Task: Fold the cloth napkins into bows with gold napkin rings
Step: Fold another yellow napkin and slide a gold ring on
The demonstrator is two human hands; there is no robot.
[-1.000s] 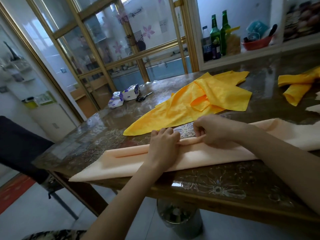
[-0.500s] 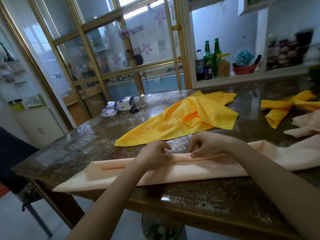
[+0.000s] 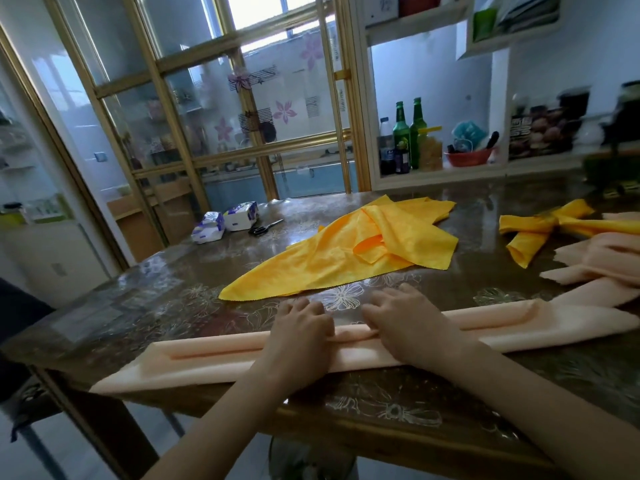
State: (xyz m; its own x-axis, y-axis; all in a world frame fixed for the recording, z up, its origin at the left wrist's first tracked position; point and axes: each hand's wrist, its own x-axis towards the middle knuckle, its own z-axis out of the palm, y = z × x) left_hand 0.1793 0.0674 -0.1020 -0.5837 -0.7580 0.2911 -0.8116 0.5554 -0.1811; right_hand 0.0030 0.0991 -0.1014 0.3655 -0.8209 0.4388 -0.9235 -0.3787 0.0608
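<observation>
The grip of the left hand (image 3: 301, 329) is closing on the peach napkin (image 3: 207, 358): its fingers are curling over the far edge of the folded band, and the fingertips are hiding behind the knuckles. The right hand (image 3: 407, 322) is lying on the same band just beside it, at 3 o'clock from the left hand, with its fingers pointing to 9 o'clock. Its palm is covering the fold, so I cannot tell if this grip is pinching the cloth or only pressing on it. Between the two hands the cloth is wrinkling a little.

The peach napkin is stretching as a long narrow band across the near part of the tabletop (image 3: 145, 306), from 8 o'clock to 3 o'clock. Its left tip is hanging over the tabletop edge.

At 12 o'clock from the hands a yellow napkin (image 3: 332, 268) is lying loosely and partly folded over itself. At 2 o'clock a yellow bow (image 3: 533, 230) is lying, and the frame is cutting off its right side; its middle is too blurred to make out. Just below it more peach cloth (image 3: 595, 265) is lying, also cut off. At 11 o'clock, well apart, two tissue packs (image 3: 225, 221) and scissors (image 3: 265, 227) are resting.
</observation>
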